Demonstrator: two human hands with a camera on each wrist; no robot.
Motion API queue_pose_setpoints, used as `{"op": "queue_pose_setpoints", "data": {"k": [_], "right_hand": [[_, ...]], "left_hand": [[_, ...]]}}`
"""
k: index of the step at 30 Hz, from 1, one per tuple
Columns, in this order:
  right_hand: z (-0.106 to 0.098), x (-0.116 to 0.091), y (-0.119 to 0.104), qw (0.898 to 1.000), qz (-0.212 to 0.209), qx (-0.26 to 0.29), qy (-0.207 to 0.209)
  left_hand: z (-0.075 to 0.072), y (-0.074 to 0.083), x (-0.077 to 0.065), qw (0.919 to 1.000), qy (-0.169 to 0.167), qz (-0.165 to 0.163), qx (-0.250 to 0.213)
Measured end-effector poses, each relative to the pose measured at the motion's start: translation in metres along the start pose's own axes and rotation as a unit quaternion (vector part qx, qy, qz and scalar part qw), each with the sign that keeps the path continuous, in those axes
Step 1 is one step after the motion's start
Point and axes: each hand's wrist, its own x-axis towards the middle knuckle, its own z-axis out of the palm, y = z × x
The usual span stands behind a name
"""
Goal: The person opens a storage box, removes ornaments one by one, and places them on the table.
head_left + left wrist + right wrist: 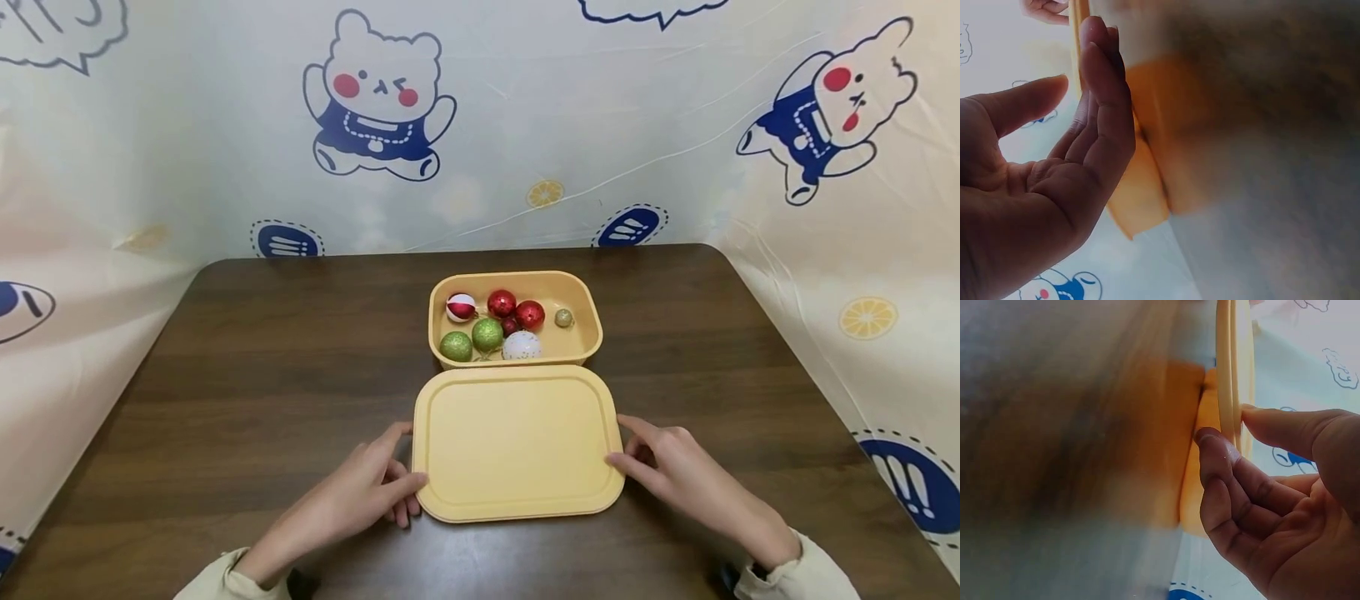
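A pale yellow lid (517, 446) with rounded corners lies across the middle, in front of a matching box. At its left edge is my left hand (371, 487), thumb over the rim and fingers beside and below it. My right hand (678, 475) pinches the right edge; in the right wrist view the thumb (1285, 428) is on the top face and the fingertips are underneath. Behind the lid stands the open yellow box (581, 337), holding red baubles (529, 315), green glitter baubles (487, 335), a white bauble (522, 345), a red-and-white bauble (461, 307) and a small gold one (563, 317).
The dark brown wooden table (262, 375) spreads out on both sides of the box. A pale curtain (517, 108) printed with cartoon bears encloses the table at the back and sides.
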Motion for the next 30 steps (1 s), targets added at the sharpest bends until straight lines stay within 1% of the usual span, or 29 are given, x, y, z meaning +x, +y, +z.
{"op": "queue_pose_setpoints", "data": {"k": [4, 11, 16, 22, 26, 30], "right_hand": [[0.002, -0.001, 0.003, 1.0, 0.007, -0.002, -0.013], [0.005, 0.008, 0.015, 0.996, 0.054, 0.005, -0.069], [0.005, 0.014, 0.019, 0.995, 0.069, 0.004, -0.077], [0.006, 0.024, 0.019, 0.994, 0.069, -0.013, -0.086], [0.007, 0.028, 0.02, 0.993, 0.071, -0.023, -0.095], [0.003, 0.032, 0.02, 0.991, 0.077, -0.028, -0.103]], "left_hand": [[0.001, -0.003, 0.001, 0.9999, -0.012, -0.007, -0.004], [-0.002, -0.006, 0.016, 0.9998, -0.019, 0.001, 0.008], [-0.004, -0.005, 0.022, 0.9994, -0.013, 0.007, 0.031], [-0.004, -0.006, 0.026, 0.9989, 0.003, 0.012, 0.045], [-0.006, -0.008, 0.029, 0.9979, 0.009, 0.002, 0.064], [-0.013, -0.007, 0.029, 0.9957, 0.012, -0.004, 0.092]]}}
